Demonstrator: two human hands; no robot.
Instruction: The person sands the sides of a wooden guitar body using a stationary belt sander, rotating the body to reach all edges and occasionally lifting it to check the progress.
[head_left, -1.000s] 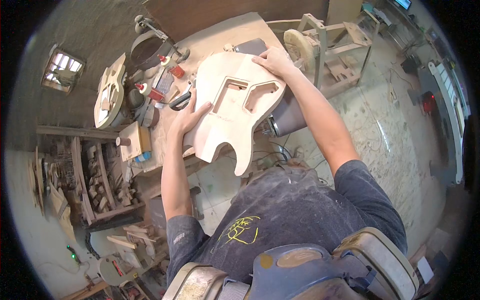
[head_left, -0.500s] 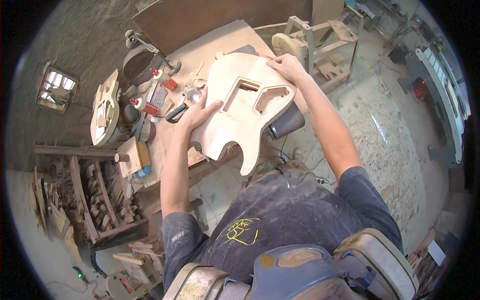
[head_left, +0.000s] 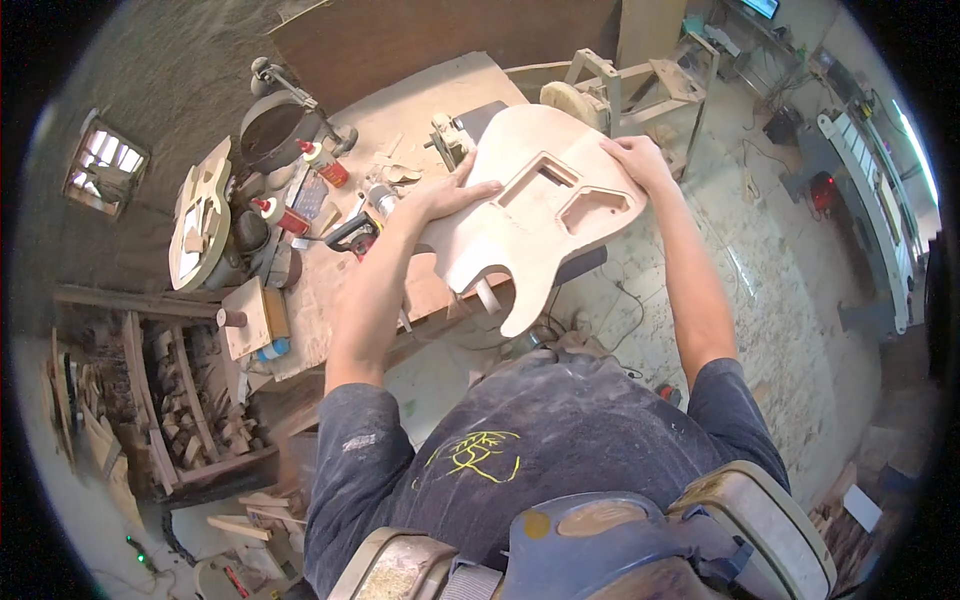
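Note:
A pale, unfinished wooden guitar body (head_left: 540,225) is held in front of me, its two horns pointing toward my chest. Two routed cavities show in its upper face. My left hand (head_left: 450,197) grips its left edge, thumb lying on the face and fingers going out of sight along the side. At the far right edge my right hand (head_left: 640,160) is closed on the body, its fingers partly hidden. Beneath the body, a dark grey machine part (head_left: 582,266) shows at the right; most of it is covered.
On the wooden workbench (head_left: 345,300) are two red-and-white glue bottles (head_left: 325,163), a desk lamp (head_left: 300,97) and a power tool (head_left: 352,235). A second guitar body (head_left: 200,225) stands at left. A scrap-wood rack (head_left: 195,400) is lower left; a wooden frame stand (head_left: 640,90) is behind.
Both hands have moved the guitar body to the right, uncovering a machine part on the bench behind it. My view has shifted slightly. The grip on both edges stays.

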